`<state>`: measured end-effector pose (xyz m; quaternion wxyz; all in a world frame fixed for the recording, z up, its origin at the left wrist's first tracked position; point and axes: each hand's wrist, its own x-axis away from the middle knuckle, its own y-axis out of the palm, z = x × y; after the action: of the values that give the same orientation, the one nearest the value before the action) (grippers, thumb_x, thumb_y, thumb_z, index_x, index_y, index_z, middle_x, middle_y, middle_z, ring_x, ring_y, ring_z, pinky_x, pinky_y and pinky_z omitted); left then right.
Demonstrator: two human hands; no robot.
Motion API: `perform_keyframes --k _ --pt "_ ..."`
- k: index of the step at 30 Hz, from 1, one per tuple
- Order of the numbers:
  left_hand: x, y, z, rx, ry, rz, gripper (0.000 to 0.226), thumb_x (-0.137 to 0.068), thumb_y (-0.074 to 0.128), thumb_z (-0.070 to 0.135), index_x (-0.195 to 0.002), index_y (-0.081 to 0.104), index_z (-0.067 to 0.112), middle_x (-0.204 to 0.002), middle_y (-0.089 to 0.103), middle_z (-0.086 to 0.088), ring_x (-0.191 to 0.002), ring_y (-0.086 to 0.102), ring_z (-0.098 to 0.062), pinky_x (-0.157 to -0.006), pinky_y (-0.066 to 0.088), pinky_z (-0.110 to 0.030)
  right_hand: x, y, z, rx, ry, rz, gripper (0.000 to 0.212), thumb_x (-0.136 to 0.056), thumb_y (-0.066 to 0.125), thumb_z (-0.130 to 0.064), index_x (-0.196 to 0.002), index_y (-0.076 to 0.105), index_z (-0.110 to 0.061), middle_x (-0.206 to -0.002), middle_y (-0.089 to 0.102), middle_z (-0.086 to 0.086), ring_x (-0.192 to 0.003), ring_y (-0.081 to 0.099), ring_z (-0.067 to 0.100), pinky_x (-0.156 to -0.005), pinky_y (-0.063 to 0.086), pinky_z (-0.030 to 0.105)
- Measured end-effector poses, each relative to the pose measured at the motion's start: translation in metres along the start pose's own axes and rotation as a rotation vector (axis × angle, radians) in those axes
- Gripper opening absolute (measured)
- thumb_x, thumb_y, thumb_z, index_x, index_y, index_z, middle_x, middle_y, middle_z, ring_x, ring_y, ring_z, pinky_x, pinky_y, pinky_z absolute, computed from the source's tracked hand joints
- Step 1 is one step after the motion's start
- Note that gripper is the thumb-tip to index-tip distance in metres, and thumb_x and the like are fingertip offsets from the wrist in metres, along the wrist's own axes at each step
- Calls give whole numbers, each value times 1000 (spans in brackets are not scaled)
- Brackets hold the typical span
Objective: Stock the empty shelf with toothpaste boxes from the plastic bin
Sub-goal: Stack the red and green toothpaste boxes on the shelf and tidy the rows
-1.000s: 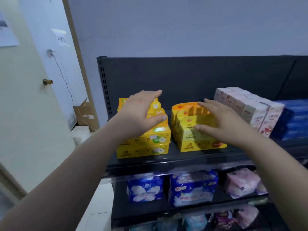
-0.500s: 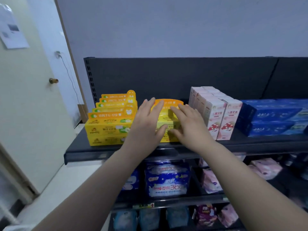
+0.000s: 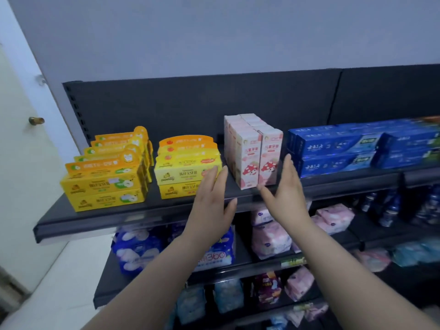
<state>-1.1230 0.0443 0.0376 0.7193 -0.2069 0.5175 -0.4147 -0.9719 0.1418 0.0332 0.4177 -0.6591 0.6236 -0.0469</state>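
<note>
Toothpaste boxes [image 3: 104,186] stand right in front of my fingers. The fingers [image 3: 214,175] of my left hand [image 3: 212,201] are straight and a little spread, and they hold nothing. They are at the right end of the second yellow stack [image 3: 183,177]; I cannot tell if they touch it. My right hand [image 3: 283,194] is flat too, with nothing in it, just by the pink boxes [image 3: 252,158]. I think I keep both hands flat like this to push the rows neat, not to grab. Farther out, the shelf [image 3: 119,217] holds a row: two yellow stacks, pink boxes standing up, then long blue boxes [image 3: 333,151] lying flat. Below, the lower shelves hold soft packs [image 3: 138,248]. I see no bin.
</note>
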Motion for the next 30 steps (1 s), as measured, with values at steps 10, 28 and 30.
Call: perform_keyframes --k 10,28,30 --pt "-16 32 19 241 48 -46 66 -88 57 11 -147 28 6 -152 28 -12 -142 22 -20 -109 5 -6 -11 6 1 98 23 -103 85 -88 61 -29 -151 9 -7 -150 34 12 -132 38 29 -107 33 45" --pt "-39 81 88 232 387 -117 66 -86 39 40 -146 32 13 -146 38 -12 -134 34 -26 -111 27 -37 55 -122 47 433 101 37 63 -91 58 -30 -148 32 -20 -152 33 4 -140 29 20 -112 27 34" --pt "-41 91 110 246 410 -140 66 -86 40 40 -146 32 12 -144 39 -14 -133 35 -29 -111 28 -40 66 -141 58 480 146 63 65 -90 59 -30 -148 32 -20 -151 34 6 -140 30 21 -113 26 35"
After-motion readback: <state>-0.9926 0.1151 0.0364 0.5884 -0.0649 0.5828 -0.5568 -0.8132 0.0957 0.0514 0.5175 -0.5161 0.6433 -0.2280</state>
